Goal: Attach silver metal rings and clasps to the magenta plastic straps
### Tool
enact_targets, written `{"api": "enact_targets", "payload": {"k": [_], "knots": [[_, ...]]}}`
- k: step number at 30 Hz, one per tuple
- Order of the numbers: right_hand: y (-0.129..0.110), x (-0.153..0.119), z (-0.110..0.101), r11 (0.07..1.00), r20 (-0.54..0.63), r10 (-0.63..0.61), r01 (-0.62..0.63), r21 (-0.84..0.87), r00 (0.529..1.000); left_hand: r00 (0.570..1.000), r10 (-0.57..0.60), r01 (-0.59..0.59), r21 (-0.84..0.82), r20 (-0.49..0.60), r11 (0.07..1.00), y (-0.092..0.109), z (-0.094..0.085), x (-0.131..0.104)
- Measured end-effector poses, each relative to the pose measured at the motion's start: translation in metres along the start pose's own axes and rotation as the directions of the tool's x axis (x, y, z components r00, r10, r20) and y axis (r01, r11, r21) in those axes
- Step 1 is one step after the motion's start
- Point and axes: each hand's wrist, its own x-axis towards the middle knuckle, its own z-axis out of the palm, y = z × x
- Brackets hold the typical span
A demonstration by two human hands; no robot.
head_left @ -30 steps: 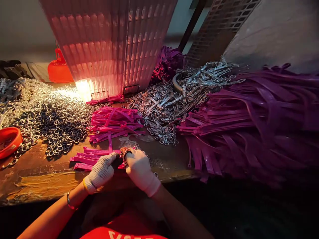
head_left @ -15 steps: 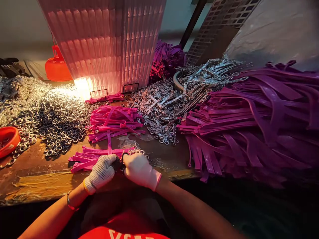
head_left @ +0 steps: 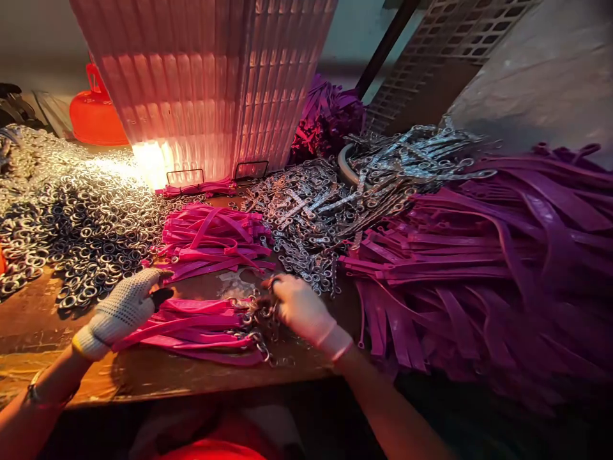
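Observation:
My left hand (head_left: 125, 305), in a dotted white glove with dark fingertips, is at the left end of a lower row of pink straps (head_left: 205, 324). Its thumb and forefinger are apart, with nothing visible between them. Metal rings and links (head_left: 261, 342) show at the right ends of these straps. My right hand (head_left: 304, 312), in a pale glove, is above that metal end with its fingers curled together. Blur around the fingertips hides what they hold, if anything. Behind both hands lies another stack of pink straps (head_left: 215, 236).
Loose metal rings (head_left: 96, 236) are heaped on the left, and flat metal chain pieces (head_left: 306, 204) lie right of centre. A large purple strap pile (head_left: 454, 255) covers the right side. Behind stand ribbed translucent panels (head_left: 201, 83) and a red lamp (head_left: 96, 115).
My hands were together at the front edge and have moved apart, left hand to the left, right hand to the right and slightly up. The lower strap row is now uncovered; the view has shifted.

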Motion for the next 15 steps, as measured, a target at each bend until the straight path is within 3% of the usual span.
{"api": "enact_targets", "payload": {"k": [2,3,5,7,8,10,12,14,15], "knots": [[0.030,0.019,0.002,0.984,-0.079,0.137,-0.145,-0.100,0.987,0.979,-0.156,0.193,-0.328,0.135,0.925,0.010,0.021,-0.005],[0.042,0.028,0.005,0.964,-0.091,0.200,-0.213,-0.160,0.975,0.953,-0.202,0.292,-0.496,0.228,0.818,0.016,0.034,-0.007],[0.061,0.044,0.014,0.928,-0.090,0.259,-0.273,-0.252,0.962,0.908,-0.213,0.419,-0.754,0.362,0.506,0.030,0.059,-0.009],[0.072,0.053,0.027,0.925,-0.096,0.255,-0.272,-0.264,0.962,0.896,-0.146,0.442,-0.866,0.418,0.232,0.040,0.078,-0.007],[0.075,0.054,0.033,0.933,-0.114,0.252,-0.272,-0.236,0.961,0.895,-0.109,0.445,-0.884,0.433,0.142,0.043,0.084,-0.006],[0.078,0.051,0.042,0.949,-0.208,0.268,-0.295,-0.111,0.941,0.902,-0.058,0.431,-0.902,0.428,0.039,0.045,0.092,-0.005],[0.072,0.041,0.045,0.951,-0.333,0.310,-0.289,0.113,0.890,0.914,-0.051,0.402,-0.915,0.402,-0.004,0.044,0.095,-0.006],[0.052,0.025,0.044,0.905,-0.370,0.322,-0.169,0.390,0.871,0.921,-0.054,0.384,-0.923,0.385,-0.036,0.043,0.098,-0.008],[0.036,0.015,0.042,0.854,-0.352,0.291,-0.075,0.515,0.890,0.924,-0.063,0.374,-0.926,0.377,-0.057,0.043,0.100,-0.008]]}}
